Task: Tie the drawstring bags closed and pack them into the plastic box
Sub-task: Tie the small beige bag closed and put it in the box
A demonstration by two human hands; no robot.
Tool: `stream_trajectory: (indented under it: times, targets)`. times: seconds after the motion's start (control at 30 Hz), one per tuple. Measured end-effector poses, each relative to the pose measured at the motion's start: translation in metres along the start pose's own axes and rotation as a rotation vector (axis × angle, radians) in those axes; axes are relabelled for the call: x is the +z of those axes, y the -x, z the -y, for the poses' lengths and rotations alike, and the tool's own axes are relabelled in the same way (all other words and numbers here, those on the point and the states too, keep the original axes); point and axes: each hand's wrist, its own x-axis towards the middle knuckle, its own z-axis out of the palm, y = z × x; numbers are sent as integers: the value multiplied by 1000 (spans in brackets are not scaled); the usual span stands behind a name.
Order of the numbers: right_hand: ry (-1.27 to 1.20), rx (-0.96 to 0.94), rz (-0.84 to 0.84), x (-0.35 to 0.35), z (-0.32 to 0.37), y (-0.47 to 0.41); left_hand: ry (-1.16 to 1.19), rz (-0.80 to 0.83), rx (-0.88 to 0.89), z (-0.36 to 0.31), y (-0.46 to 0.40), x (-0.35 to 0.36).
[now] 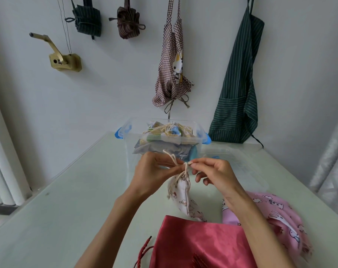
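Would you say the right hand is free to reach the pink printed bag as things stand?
Probably not yet: the right hand is pinching the white bag's drawstring. The pink printed bag lies uncovered just beneath that forearm, so once the cord is released, nothing blocks it.

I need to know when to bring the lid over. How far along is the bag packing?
Done: several tied bags sit in the plastic box. In hand: the left hand and right hand pinch the cord of the white printed bag. Left: the red satin bag and pink bag lie on the table.
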Motion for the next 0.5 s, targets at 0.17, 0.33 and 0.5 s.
stream_trajectory:
  times: [0.17, 0.33, 0.5]
  targets:
    - [-38, 62, 221, 2, 0, -1, 10, 68, 27, -1, -2, 1]
    - [184, 31, 218, -9, -1, -3, 16, 80, -4, 4, -3, -4]
    - [631, -122, -204, -27, -1, 0, -71, 124, -2, 9, -2, 0]
